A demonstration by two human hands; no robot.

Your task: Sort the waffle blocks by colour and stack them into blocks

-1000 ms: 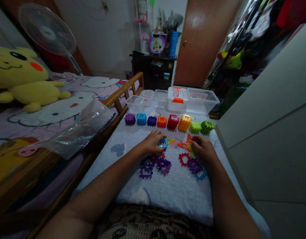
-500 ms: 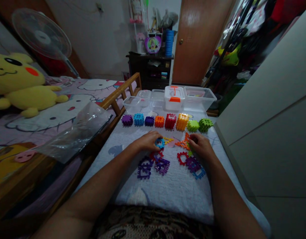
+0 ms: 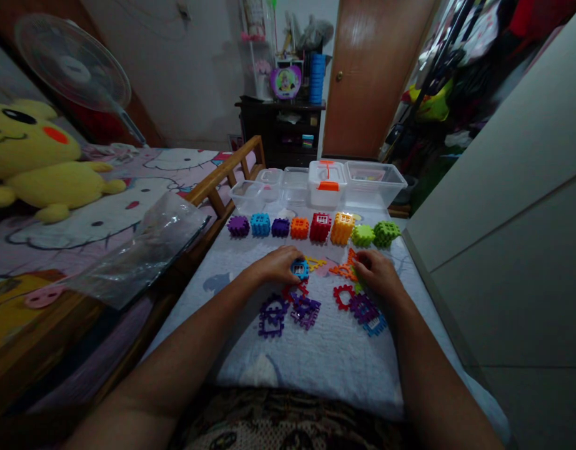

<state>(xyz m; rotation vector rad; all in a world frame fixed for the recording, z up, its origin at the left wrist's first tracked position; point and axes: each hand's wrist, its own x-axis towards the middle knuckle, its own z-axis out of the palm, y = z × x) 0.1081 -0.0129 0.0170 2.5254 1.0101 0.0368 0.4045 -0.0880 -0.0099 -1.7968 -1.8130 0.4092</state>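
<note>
My left hand [image 3: 282, 265] curls round a light blue building tile [image 3: 300, 269] with a white grid window, low over the table. Beyond it lies a yellow triangular piece [image 3: 315, 264]; just nearer are red [image 3: 296, 291] and purple tiles [image 3: 305, 311], with dark purple ones [image 3: 272, 315] to their left. On the right, my right hand [image 3: 375, 267] has its fingers closed at orange pieces [image 3: 348, 267], with a bit of light green below. A red frame tile [image 3: 343, 297], a purple tile [image 3: 363, 309] and a blue tile [image 3: 375, 324] lie just nearer than that hand.
Behind my hands runs a row of tile stacks sorted by colour, including a red stack [image 3: 320, 227] and a yellow stack [image 3: 343, 229]. Clear plastic boxes [image 3: 376, 184] stand at the back. A wooden bed rail [image 3: 222, 175] borders the left side, a white cabinet [image 3: 508, 206] the right.
The view has shifted very slightly. Both hands and the tiles stay in nearly the same places.
</note>
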